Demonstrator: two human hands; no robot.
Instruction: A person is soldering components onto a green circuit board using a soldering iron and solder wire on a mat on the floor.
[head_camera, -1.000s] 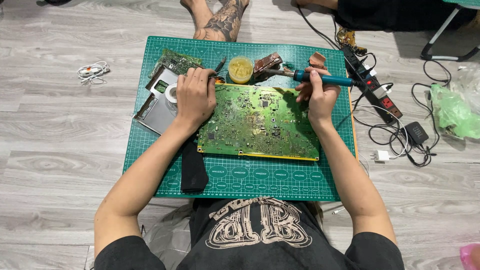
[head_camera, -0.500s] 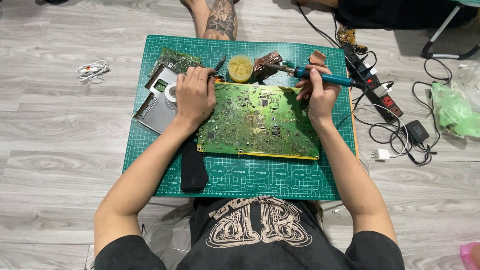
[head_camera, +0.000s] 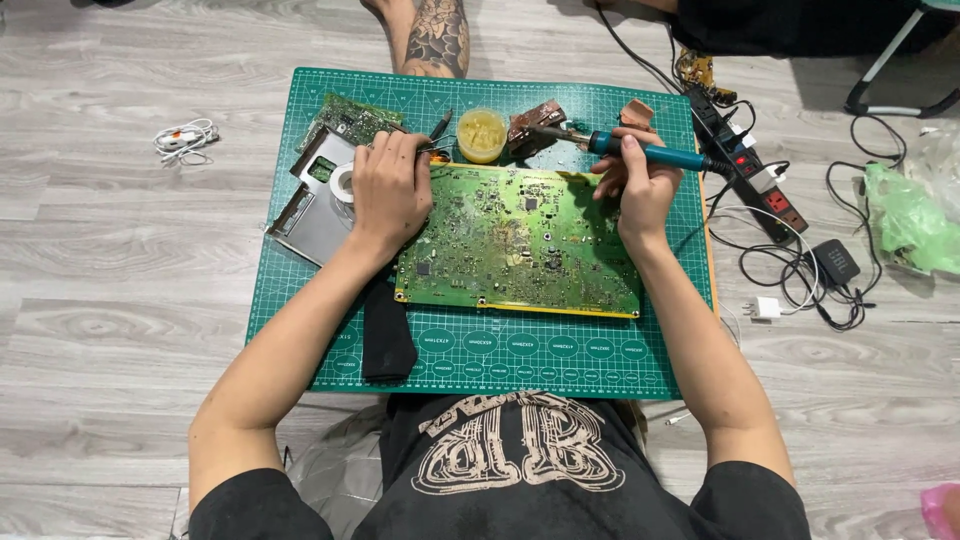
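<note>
Two hands: left hand flat on one circuit board, right hand clamped around one soldering iron.

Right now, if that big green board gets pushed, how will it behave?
The board looks stiff and flat, so it would likely slide as one piece on the mat. With the left hand pressing its corner, it probably pivots there. Its small parts look fragile.

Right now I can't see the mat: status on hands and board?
Left hand flat on circuit board. Right hand grips soldering iron, tip above board's far edge. Flux pot close by.
</note>
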